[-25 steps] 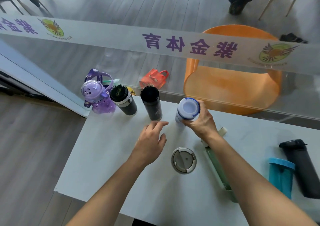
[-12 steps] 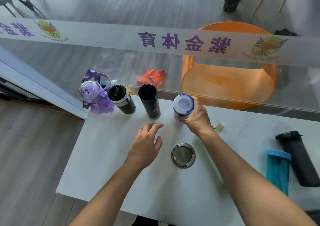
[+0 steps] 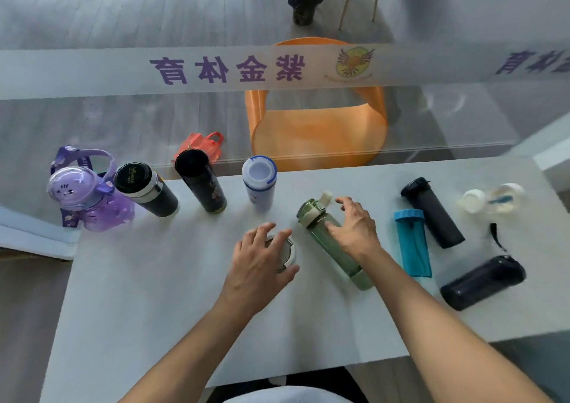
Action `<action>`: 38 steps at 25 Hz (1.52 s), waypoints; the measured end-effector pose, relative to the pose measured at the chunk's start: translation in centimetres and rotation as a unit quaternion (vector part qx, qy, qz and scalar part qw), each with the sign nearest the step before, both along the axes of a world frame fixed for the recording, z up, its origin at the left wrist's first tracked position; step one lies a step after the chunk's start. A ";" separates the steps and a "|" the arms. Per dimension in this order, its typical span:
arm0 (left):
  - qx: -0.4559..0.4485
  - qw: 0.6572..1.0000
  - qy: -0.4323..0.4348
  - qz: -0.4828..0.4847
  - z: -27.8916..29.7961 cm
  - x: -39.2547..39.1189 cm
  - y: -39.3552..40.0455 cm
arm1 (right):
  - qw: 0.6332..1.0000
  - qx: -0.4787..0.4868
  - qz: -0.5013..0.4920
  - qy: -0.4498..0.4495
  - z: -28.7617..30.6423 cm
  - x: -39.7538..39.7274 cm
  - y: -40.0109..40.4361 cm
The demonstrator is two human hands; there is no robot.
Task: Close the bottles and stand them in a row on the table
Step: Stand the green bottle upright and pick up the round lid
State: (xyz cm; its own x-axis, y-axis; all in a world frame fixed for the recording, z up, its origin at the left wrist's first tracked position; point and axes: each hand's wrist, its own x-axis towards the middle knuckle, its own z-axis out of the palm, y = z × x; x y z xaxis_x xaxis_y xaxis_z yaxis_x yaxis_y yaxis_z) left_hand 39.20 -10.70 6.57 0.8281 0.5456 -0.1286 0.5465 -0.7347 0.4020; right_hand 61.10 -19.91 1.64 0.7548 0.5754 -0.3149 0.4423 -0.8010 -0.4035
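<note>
Four bottles stand in a row at the table's far left: a purple cat-shaped bottle [image 3: 89, 199], a black tumbler with a white band [image 3: 145, 190], a black bottle [image 3: 200, 183] and a white bottle with a blue rim [image 3: 259, 180]. A green bottle [image 3: 320, 236] lies on its side in the middle, its flip cap up. My right hand [image 3: 354, 230] hovers over it with spread fingers, thumb touching its side. My left hand [image 3: 262, 260] lies fingers apart over a round grey lid [image 3: 288, 253], mostly hiding it.
On the white table [image 3: 154, 294], right of my hands, are a blue bottle [image 3: 411, 242], a black bottle [image 3: 431, 211], a black bottle lying down [image 3: 484, 281] and a clear bottle with a white cap [image 3: 493, 200]. A glass wall runs behind the table.
My right hand let go of the white bottle and moved right over the green bottle. My left hand moved onto the round lid. The view swung right, showing more bottles.
</note>
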 end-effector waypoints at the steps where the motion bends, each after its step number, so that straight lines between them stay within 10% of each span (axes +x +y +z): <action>1: -0.009 1.000 0.012 0.000 -0.3 0.0 -0.3 | 1.000 -0.012 0.006 -0.003 -0.3 0.1 -0.5; 13: -0.055 0.986 -0.024 0.153 -1.4 1.7 -3.1 | 0.988 -0.118 0.097 0.036 -4.6 1.6 3.1; 24: -0.056 0.978 -0.020 0.201 -1.1 2.6 -4.1 | 0.956 0.261 0.056 0.119 1.4 6.5 4.9; 38: -0.055 0.976 -0.027 0.210 -1.5 2.7 -4.2 | 0.929 0.353 0.016 0.106 2.0 6.7 6.6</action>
State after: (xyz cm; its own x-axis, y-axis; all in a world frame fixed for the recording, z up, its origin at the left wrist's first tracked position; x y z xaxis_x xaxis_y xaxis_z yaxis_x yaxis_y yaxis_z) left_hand 41.90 -14.88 5.08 0.5418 0.8236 -0.1675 0.7654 -0.4012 0.5031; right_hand 67.80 -13.28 3.68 0.6983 0.7157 0.0095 0.3113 -0.2918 -0.9044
